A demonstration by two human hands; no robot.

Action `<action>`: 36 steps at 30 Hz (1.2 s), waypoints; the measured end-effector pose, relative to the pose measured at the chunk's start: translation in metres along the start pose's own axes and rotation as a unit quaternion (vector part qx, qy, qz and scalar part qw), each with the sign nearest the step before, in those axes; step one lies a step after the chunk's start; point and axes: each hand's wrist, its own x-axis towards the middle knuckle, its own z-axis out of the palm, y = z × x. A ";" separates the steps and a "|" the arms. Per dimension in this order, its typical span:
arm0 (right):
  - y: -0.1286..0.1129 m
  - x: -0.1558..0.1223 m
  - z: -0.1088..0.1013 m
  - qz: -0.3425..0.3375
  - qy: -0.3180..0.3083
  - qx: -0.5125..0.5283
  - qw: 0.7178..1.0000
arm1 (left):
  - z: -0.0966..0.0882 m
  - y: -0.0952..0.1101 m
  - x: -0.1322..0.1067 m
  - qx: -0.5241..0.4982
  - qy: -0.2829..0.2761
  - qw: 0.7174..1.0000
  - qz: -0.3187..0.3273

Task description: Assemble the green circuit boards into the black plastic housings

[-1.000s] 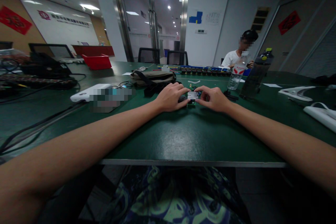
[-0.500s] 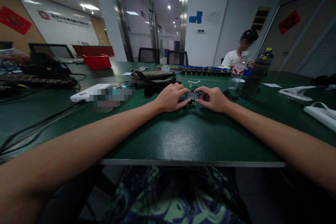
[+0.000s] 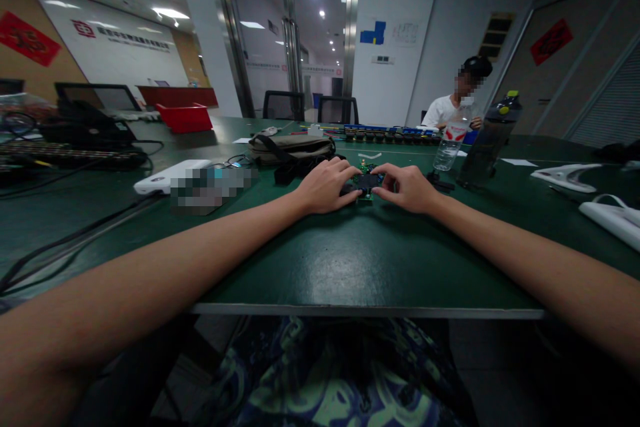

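A small green circuit board (image 3: 369, 198) with a flat dark piece (image 3: 369, 181) on its middle is at the centre of the head view, between my hands, over the green table. My left hand (image 3: 325, 185) is closed on the left side, its thumb at the near edge and its fingers at the far edge. From the right, my right hand (image 3: 409, 189) grips the opposite side with thumb and index finger curled in. My fingertips hide both ends of the dark piece and part of the board.
A grey-brown pouch (image 3: 295, 149) with a black strap lies behind my left hand. To the right stand a clear water bottle (image 3: 449, 147) and a dark bottle (image 3: 485, 147). A white device (image 3: 167, 177) with a cable sits at left. Another person (image 3: 445, 110) sits across the table.
The dark piece between my hands looks darker, with less glare on it. Both hands have stayed almost in place.
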 end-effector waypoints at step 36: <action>-0.001 0.001 0.001 0.023 -0.015 -0.002 1.000 | 0.026 -0.008 -0.001 -0.250 -0.076 0.960 -0.104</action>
